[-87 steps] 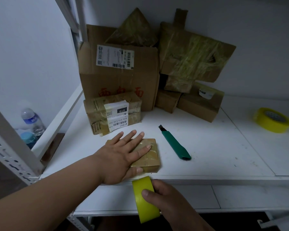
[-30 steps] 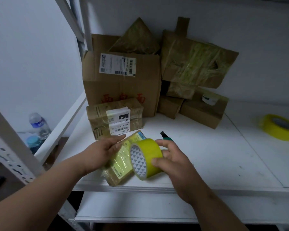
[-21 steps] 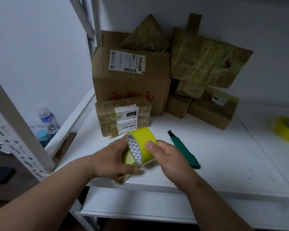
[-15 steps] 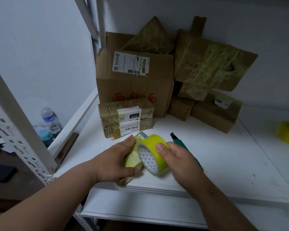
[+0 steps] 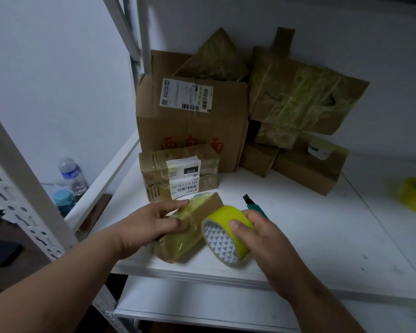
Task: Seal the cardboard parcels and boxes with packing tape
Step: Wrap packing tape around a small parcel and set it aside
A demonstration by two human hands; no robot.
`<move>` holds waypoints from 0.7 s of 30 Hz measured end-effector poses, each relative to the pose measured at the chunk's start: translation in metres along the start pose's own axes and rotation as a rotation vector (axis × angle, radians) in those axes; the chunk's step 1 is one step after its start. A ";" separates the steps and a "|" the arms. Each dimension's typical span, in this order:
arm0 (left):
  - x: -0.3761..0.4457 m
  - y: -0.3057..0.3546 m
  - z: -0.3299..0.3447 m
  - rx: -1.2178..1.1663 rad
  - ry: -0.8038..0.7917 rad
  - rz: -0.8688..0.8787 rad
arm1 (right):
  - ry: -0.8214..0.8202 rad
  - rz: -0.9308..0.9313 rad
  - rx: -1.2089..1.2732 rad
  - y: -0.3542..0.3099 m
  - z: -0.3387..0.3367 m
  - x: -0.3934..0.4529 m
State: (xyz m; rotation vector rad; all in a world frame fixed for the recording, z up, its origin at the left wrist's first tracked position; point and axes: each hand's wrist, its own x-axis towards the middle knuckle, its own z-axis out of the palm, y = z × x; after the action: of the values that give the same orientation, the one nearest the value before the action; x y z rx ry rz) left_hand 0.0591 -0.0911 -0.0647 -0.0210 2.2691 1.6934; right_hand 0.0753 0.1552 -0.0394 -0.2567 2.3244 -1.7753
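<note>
Taping the small parcel: partly wrapped, not finished.
Left hand holds it; right hand grips the tape roll.

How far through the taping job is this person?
Done: the labelled parcel and the stack behind look tape-wrapped. In hand: the left hand steadies the small parcel, already partly taped; the right hand grips the tape roll. Left: finishing and cutting; the cutter lies untouched.

Cardboard parcel w/ glossy tape; matt shelf.
</note>
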 end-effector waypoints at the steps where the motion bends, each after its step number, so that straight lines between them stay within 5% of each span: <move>1: -0.001 -0.003 -0.001 -0.076 -0.027 -0.011 | -0.018 -0.002 0.090 -0.001 -0.003 0.003; 6: -0.003 0.009 -0.003 -0.178 -0.014 0.009 | -0.121 -0.030 0.244 -0.005 0.001 0.021; 8: -0.004 0.017 -0.003 0.030 0.090 0.141 | -0.095 -0.042 0.231 -0.007 0.008 0.026; 11: -0.010 0.025 0.003 0.545 0.038 0.299 | -0.073 -0.037 0.145 -0.013 0.016 0.029; 13: -0.008 0.020 0.002 0.684 0.015 0.293 | -0.079 -0.032 0.077 -0.019 0.019 0.028; 21: -0.002 0.009 -0.009 0.681 0.116 0.217 | -0.021 0.046 0.042 -0.010 0.012 0.012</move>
State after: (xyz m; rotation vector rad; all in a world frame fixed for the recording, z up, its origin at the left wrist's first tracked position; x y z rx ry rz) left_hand 0.0569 -0.0970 -0.0539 0.2911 2.9025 0.9350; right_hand 0.0670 0.1385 -0.0339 -0.2128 2.2579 -1.7882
